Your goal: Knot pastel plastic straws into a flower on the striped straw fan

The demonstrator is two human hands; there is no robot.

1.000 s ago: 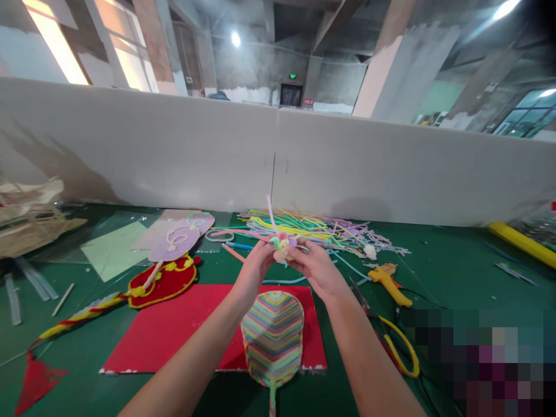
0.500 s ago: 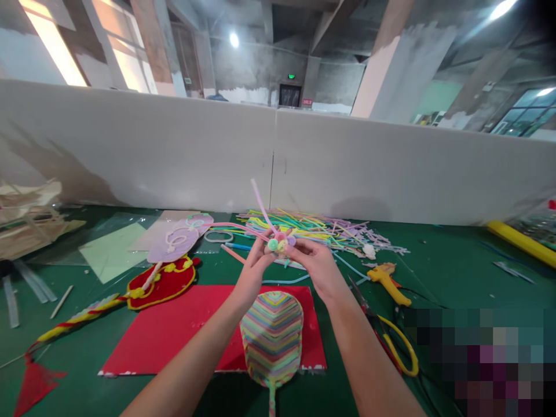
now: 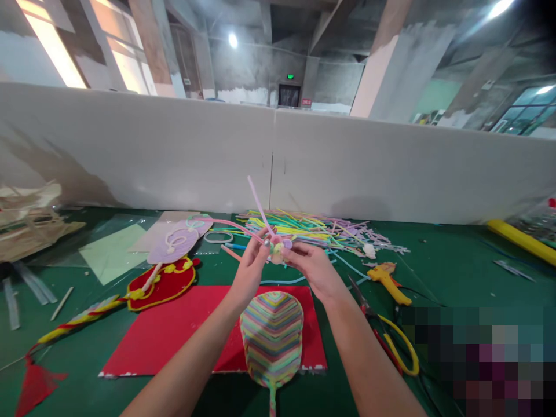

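Observation:
Both hands hold a small cluster of pastel pipe-cleaner coils, pink, green, yellow and lilac, above the table. My left hand pinches its left side, with a pink and a lilac stem sticking out up and leftward. My right hand grips the right side with thumb and fingers closed. Below the hands lies a striped pastel fan with a wrapped handle, partly on a red board. Just behind the cluster spreads a heap of loose pipe cleaners.
At the right lie a yellow glue gun and scissors with yellow-and-red handles. To the left are a red fan with a tasselled handle, a lilac fan shape and pale green paper. A white partition borders the table's back.
The cluster has turned a little in my fingers and sits slightly lower. Its lilac stem leans a bit further left. My fingers have shifted slightly on it.

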